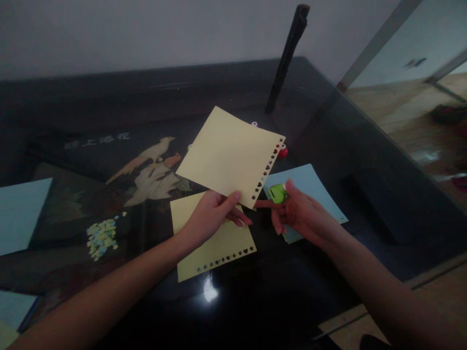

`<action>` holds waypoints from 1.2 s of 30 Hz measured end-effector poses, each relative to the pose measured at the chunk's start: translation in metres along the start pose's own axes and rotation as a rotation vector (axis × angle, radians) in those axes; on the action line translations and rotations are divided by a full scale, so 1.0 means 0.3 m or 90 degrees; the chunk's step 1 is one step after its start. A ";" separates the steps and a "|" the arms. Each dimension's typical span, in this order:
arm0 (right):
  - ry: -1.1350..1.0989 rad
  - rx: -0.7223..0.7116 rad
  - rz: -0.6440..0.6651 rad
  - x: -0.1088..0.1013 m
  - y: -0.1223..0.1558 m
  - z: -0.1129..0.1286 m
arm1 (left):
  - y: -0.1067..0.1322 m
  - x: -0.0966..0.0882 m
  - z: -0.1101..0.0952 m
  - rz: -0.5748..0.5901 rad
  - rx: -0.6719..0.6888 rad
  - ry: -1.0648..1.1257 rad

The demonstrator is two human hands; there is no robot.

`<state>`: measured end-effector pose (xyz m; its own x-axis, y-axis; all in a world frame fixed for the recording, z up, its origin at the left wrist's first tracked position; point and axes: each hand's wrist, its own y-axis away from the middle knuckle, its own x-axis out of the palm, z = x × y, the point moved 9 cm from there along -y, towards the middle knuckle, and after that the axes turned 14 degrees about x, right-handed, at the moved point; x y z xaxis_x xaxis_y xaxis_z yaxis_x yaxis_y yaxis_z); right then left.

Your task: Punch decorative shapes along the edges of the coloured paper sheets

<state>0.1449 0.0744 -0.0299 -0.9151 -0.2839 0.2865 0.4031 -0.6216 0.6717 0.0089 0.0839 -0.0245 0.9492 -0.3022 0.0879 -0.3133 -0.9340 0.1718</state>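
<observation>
Pinched at its lower corner in my left hand (219,214), a yellow sheet of paper (228,150) is held up over the table. Small star and heart shaped holes run along its right edge. My right hand (301,209) grips a green craft punch (278,193) beside that corner, its index finger reaching toward the sheet. Under my left hand lies a second yellow sheet (215,243), with a row of punched shapes along its near edge. Blue sheets (310,182) lie beneath my right hand. A red craft punch (283,151) shows partly behind the raised sheet.
A pile of small paper cutouts (102,238) lies on the dark glossy table (233,311) at the left. More blue paper (24,214) rests at the left edge. A black upright post (288,58) stands toward the back, and a dark flat object (375,204) lies on the right.
</observation>
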 end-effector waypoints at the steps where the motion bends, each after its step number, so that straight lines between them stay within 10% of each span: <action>1: 0.002 0.003 -0.003 0.000 0.001 -0.001 | -0.001 -0.004 -0.004 -0.005 0.004 -0.012; 36: 0.090 -0.300 -0.236 -0.151 0.021 0.174 | -0.047 -0.203 -0.095 -0.196 0.141 0.084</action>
<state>0.1884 0.1214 -0.0030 -0.9978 -0.0617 -0.0229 0.0509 -0.9438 0.3265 -0.0454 0.1210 -0.0042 0.9810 0.0122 0.1937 0.0133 -0.9999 -0.0045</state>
